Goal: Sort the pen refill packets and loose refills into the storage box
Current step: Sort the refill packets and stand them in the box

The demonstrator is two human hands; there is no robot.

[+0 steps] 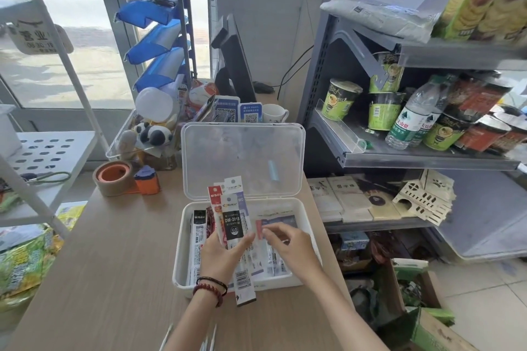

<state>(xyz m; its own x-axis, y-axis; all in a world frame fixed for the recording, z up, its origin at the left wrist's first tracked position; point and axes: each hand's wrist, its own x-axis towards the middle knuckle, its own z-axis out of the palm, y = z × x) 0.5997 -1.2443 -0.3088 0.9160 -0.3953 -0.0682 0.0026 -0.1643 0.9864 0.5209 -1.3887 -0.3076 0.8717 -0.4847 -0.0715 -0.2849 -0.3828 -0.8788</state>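
- Storage box (180,271): clear plastic, sits on the wooden counter (114,265), lid (242,157) hinged up at the far side.
- Left hand (221,253): over the box's near-left part, fingers and thumb curled round a bundle of refill packets (231,225). The bundle is fanned and held upright (red one, black "DM-2018" one, white-purple one behind).
- The lower ends of the bundle hang past the box's near rim.
- Right hand (288,245): over the middle of the box, fingertips pinching a pink-topped packet (259,230) just beside the bundle.
- Other packets (199,232) lie flat in the box, some along the left wall, some under the right hand.
- Loose refills (209,340): on the counter at the near edge, outside the box, between the forearms.
- Beaded bracelets (211,289) on the left wrist.
- Tape roll (114,178) on the counter, far left of the box.
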